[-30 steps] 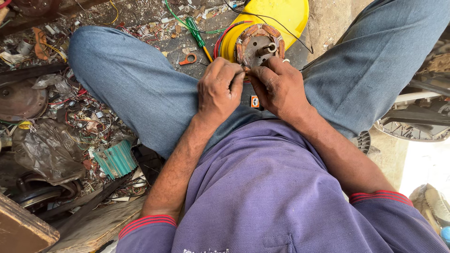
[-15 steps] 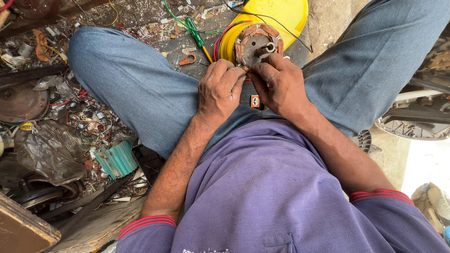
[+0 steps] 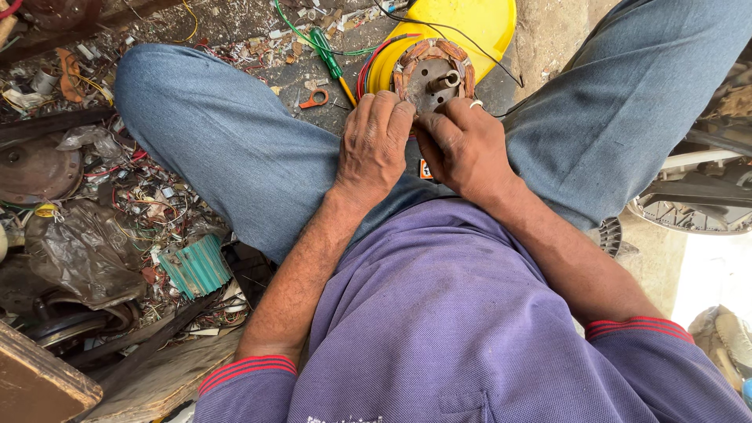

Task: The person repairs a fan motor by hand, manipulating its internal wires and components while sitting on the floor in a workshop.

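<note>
Hands: both rest on a round motor core (image 3: 432, 72) held between the person's knees, and both are curled, fingers bent down onto its near rim.
Left hand (image 3: 374, 145): fingertips pressed on the near-left edge of the motor core; knuckles up, palm hidden, so whether it grips or only presses I cannot tell.
Right hand (image 3: 464, 145): closed against the near-right edge of the motor core, a ring (image 3: 475, 103) on one finger; what the fingertips pinch is hidden.
Motor core: a disc with copper coils around its rim and a grey metal centre; it lies just beyond the hands, partly covering the yellow bowl.
Shaft (image 3: 446, 79): short metal stub at the middle of the motor core; its long axis rises from the disc face, tilted up and to the right of the picture.
Yellow bowl (image 3: 486, 23): sits just behind the motor core on the ground; a black wire (image 3: 439, 26) crosses it, and its inside is otherwise hidden.
Screwdriver (image 3: 329, 56): green handle, lying on the ground left of the motor core.
Orange loop (image 3: 315, 99): small plastic piece near the screwdriver, left of the motor core.
Green ribbed piece (image 3: 196, 266): well left of the motor core, among scrap wire.
</note>
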